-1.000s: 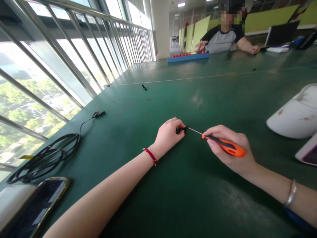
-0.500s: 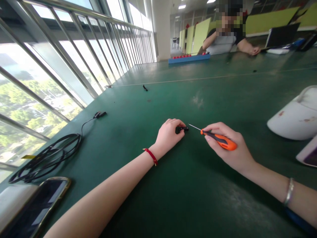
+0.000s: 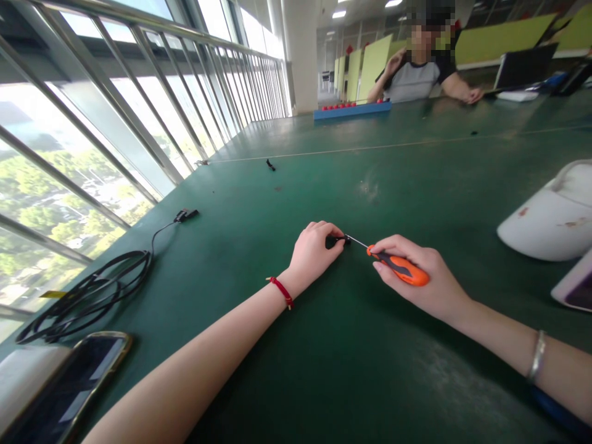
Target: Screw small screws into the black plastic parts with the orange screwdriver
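Observation:
My left hand (image 3: 315,251) rests on the green table (image 3: 324,370) with its fingers pinched round a small black part (image 3: 333,240). My right hand (image 3: 419,280) grips an orange-and-black screwdriver (image 3: 398,267). Its thin metal tip reaches left and meets the black part. A red string bracelet sits on my left wrist and a silver bangle on my right.
A coiled black cable (image 3: 87,290) and a phone (image 3: 69,388) lie at the left. White device shells (image 3: 550,216) stand at the right edge. A small black piece (image 3: 270,164) lies farther back. Another person (image 3: 419,68) sits across, beside a blue rack (image 3: 351,109).
The screwdriver tip drew back from the black part half a second ago and now touches it again. My right hand shifted left. The person opposite raised a hand.

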A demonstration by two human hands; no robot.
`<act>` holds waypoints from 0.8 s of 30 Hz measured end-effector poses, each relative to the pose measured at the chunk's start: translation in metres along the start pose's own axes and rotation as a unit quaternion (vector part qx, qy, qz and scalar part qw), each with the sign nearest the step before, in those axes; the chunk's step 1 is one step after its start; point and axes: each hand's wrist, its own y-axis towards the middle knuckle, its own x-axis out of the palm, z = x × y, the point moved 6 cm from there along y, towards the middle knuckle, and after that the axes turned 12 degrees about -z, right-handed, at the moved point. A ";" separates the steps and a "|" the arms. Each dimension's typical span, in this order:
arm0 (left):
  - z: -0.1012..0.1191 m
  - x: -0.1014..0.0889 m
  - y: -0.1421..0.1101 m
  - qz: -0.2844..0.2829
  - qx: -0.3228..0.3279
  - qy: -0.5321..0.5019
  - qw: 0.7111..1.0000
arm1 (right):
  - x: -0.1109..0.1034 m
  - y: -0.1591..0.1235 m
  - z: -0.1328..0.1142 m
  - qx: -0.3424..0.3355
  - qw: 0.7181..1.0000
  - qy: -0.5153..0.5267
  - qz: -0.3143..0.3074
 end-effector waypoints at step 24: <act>0.008 -0.004 -0.002 0.023 0.036 0.023 0.999 | -0.002 0.000 0.003 -0.007 0.999 -0.008 0.035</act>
